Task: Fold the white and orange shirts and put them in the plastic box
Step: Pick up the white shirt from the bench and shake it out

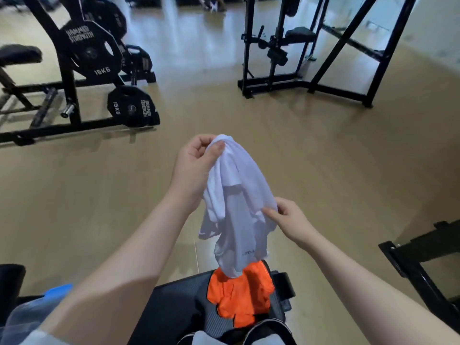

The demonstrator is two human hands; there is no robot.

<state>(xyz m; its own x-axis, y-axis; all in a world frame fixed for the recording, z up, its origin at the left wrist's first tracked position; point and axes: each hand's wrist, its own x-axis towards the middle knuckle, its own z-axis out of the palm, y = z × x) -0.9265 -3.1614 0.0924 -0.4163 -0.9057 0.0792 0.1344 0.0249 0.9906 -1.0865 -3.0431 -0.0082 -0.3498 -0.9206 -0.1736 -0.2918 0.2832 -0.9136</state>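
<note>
Left hand [196, 165] pinching white shirt [236, 207] at its top; right hand [286, 220] gripping its lower right edge. Shirt hanging bunched between both hands. Orange shirt [241, 295] crumpled below hands; plastic box [29, 314] under left forearm.

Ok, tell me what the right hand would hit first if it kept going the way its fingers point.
The right hand points leftward into the white shirt, which it already pinches. Beyond the cloth, the left hand's wrist probably lies in that line, though depth is unclear.

White shirt [239, 207] pinched aloft between left hand [196, 168] and right hand [288, 220], above orange shirt [241, 295].
</note>
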